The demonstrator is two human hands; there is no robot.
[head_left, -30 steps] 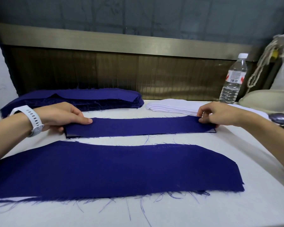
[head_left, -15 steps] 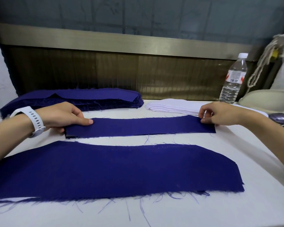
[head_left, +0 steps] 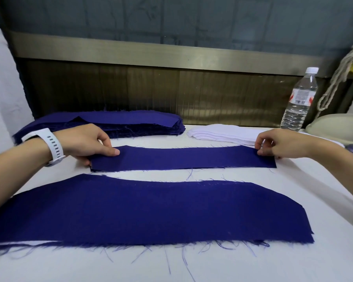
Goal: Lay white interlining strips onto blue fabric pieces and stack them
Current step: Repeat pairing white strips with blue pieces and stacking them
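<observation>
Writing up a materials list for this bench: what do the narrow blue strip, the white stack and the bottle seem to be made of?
The blue strip: woven cloth, matte; loose threads fray from its cut edges.
The white stack: thin matte sheets, probably nonwoven or light fabric; texture too fine to tell.
The bottle: clear glossy plastic, apparently; ribbed see-through wall, white cap.

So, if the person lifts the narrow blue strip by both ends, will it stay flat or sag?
The narrow blue strip would probably sag: it is thin cloth lying limp. It seems light, since the left hand and right hand handle it with fingertips. Its frayed edges may shed threads.
</observation>
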